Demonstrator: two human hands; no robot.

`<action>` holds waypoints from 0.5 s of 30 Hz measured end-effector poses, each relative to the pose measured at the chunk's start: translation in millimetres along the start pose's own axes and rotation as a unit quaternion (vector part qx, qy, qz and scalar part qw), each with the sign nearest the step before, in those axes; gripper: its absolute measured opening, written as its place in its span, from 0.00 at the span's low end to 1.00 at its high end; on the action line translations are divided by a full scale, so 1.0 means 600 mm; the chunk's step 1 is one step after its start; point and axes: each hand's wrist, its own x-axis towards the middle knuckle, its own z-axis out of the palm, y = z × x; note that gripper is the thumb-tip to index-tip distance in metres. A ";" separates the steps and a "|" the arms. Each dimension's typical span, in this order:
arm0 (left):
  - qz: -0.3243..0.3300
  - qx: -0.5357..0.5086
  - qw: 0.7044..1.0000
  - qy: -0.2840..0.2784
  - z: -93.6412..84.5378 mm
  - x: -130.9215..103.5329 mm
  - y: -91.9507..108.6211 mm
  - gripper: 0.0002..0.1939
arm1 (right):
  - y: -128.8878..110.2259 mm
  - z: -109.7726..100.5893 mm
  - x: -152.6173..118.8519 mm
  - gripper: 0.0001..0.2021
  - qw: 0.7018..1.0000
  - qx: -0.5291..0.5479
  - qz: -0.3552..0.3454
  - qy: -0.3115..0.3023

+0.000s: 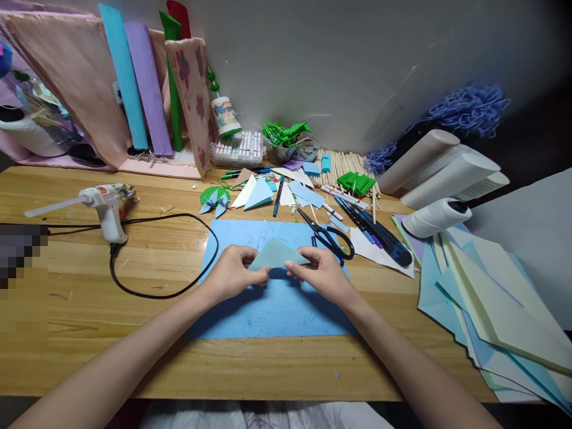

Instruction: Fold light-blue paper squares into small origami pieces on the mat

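Observation:
Between my two hands is a pale blue-green piece of paper (277, 252), folded into a triangle with its point facing away from me. My left hand (235, 271) pinches its left corner between thumb and fingers. The right corner is gripped the same way by my right hand (319, 269). Both hands are above a blue mat (277, 316) marked with scratches. Black-handled scissors (328, 234) lie just beyond my right hand, partly on the mat.
A white glue gun (105, 208) with a looping black cord stands at left. Folded paper pieces (260, 193), pens and wooden sticks (342, 167) crowd the back. Stacked coloured paper (504, 298) and a white roll (435, 218) are at right.

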 end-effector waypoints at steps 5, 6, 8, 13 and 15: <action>-0.026 -0.028 0.999 0.035 -0.015 0.006 0.004 0.07 | -0.007 -0.018 0.006 0.10 0.999 0.018 0.015 0.030; -0.026 -0.037 0.998 0.041 -0.018 0.007 0.004 0.07 | -0.007 -0.022 0.008 0.10 0.999 0.022 0.017 0.035; -0.022 -0.045 0.997 0.053 -0.024 0.008 0.003 0.07 | -0.004 -0.028 0.011 0.10 0.998 0.026 0.017 0.045; -0.020 -0.047 0.991 0.121 -0.039 0.012 0.008 0.08 | 0.012 -0.039 0.019 0.10 0.997 0.017 -0.015 0.074; 0.000 -0.065 0.984 0.167 -0.042 0.014 0.010 0.10 | 0.014 -0.038 0.019 0.10 0.996 0.013 -0.043 0.071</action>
